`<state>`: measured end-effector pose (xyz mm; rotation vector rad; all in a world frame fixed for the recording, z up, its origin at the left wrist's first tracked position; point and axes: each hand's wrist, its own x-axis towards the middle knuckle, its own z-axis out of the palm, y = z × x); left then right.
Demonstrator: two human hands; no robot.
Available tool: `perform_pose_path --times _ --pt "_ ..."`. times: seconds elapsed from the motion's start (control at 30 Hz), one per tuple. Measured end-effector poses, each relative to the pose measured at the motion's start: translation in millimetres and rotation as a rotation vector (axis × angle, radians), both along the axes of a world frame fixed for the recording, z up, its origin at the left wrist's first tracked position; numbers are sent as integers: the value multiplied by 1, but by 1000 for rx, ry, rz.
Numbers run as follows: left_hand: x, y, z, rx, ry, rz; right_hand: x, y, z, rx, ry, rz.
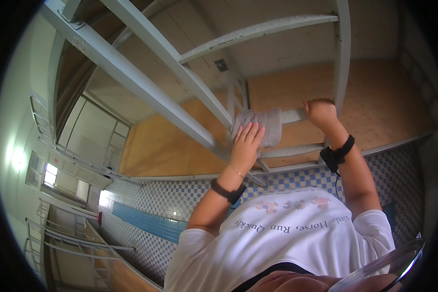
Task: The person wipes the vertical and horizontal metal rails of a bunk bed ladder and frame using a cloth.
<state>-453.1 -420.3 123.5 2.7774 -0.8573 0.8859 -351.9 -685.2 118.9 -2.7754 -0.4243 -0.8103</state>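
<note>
My left hand (246,148) lies over a grey cloth (272,127), its fingers stretched across the weave and its thumb hidden. The cloth drapes over the left part of a ladder rung (294,115) on a pale metal bunk bed. At the right end of that rung, my right hand (321,112) is closed around the metal beside the upright (342,73). A lower rung (292,150) runs just below the cloth, and a higher one (259,33) crosses above both hands.
Behind the ladder is a wooden bed board (379,98). A thick slanting metal beam (131,80) passes left of my left hand. Blue-and-white checkered tiles (160,197) cover the floor. More bunk frames (80,252) stand at the lower left, near a window (51,174).
</note>
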Motion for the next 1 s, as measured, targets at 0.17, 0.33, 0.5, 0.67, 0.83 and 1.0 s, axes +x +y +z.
perform_pose_path --times 0.17,0.33,0.5,0.67,0.83,1.0 --pt "-30 21 -5 -25 159 -40 1 -1 -5 30 -199 17" --pt "-52 67 -66 -200 750 203 -3 3 -2 28 -173 -3" --pt "-93 133 -168 -443 864 232 -2 -1 -3 55 -156 -10" --pt "-115 146 -164 -493 965 650 -2 -1 -5 75 -174 -8" --pt "-95 157 -105 -1019 601 602 -5 1 -1 102 -176 13" --pt "-46 118 52 -1565 416 189 -4 3 -1 52 -156 -2"
